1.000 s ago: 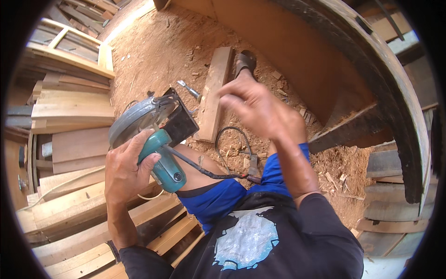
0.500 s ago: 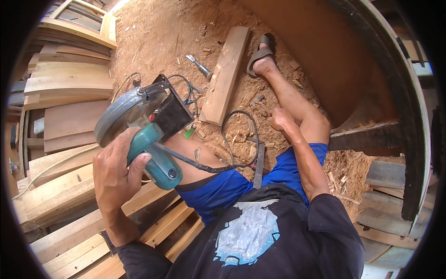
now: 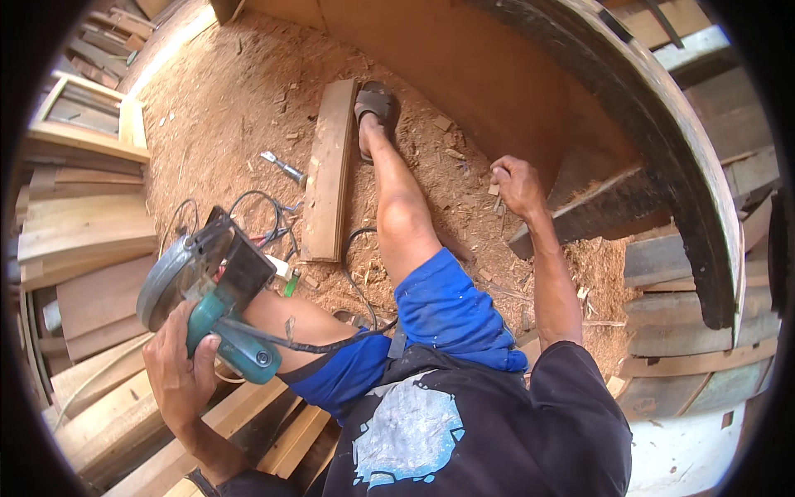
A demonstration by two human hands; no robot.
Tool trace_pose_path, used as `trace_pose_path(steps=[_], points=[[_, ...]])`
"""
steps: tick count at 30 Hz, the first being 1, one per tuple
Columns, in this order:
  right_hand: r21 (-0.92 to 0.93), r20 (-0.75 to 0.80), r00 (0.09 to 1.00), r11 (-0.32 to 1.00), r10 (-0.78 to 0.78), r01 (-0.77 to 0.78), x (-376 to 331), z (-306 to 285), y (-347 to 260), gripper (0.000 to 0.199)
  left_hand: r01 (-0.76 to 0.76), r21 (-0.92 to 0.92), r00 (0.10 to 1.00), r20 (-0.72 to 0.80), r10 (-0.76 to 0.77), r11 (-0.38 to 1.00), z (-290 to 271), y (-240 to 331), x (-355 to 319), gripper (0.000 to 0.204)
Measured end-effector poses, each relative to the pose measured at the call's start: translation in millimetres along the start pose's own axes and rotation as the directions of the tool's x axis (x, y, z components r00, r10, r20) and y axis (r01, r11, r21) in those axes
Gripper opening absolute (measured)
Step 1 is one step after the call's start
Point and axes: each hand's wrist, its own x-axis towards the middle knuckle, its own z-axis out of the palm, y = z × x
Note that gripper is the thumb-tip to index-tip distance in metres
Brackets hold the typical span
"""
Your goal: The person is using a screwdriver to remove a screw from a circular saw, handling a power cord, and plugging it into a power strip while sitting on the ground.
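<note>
My left hand (image 3: 178, 364) is wrapped round the teal handle of a circular saw (image 3: 236, 340), held over my bent left leg. The saw's grey round guard and black base plate face away from me. Its black cord runs from the handle across my blue shorts. Out to the right, my right hand (image 3: 520, 189) is closed, its fingers curled beside a large brown curved panel (image 3: 480, 74). A small pale bit shows under those fingertips; whether they hold it is unclear. A wooden board (image 3: 330, 166) lies on the ground against my sandalled right foot (image 3: 377, 103).
A chisel-like metal tool (image 3: 283, 166) lies left of the board, with a tangle of cable (image 3: 269, 207) below it. Stacked planks (image 3: 91, 228) fill the left side. Sawdust and wood chips cover the ground. A dark-edged wooden beam (image 3: 596, 215) juts out on the right.
My right hand has moved away from my knee, outward to the right. My right foot now rests beside the board. The view has shifted; the saw stays in my left hand.
</note>
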Motion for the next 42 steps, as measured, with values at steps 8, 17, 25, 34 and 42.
trace_pose_path(steps=[8, 17, 25, 34, 42], points=[[-0.289, 0.188, 0.970, 0.952, 0.157, -0.099, -25.8, 96.1, 187.6, 0.022, 0.217, 0.006, 0.968, 0.128, -0.216, 0.976, -11.6, 4.0, -14.2, 0.050], [-0.542, 0.218, 0.932, 0.830, 0.291, -0.133, -26.8, 168.9, 163.1, 0.020, 0.113, 0.006, 0.994, 0.007, -0.113, 0.994, -10.5, 13.2, -5.2, 0.050], [-0.557, 0.255, 0.850, 0.789, 0.461, -0.260, -26.0, 153.3, 152.2, 0.036, 0.107, 0.015, 0.994, -0.015, -0.107, 0.994, -7.0, 8.6, -2.1, 0.048], [0.257, 0.177, 0.899, 0.863, 0.401, -0.435, 2.9, 87.1, 174.1, 0.023, 0.020, -0.032, 0.999, -0.032, -0.021, 0.999, -1.7, 5.4, 13.2, 0.044], [0.077, 0.082, 0.994, 0.995, -0.071, 0.065, -24.7, 28.6, -48.2, 0.021, 0.098, -0.140, 0.993, -0.050, -0.106, 0.985, 2.2, -4.2, -4.2, 0.051]])
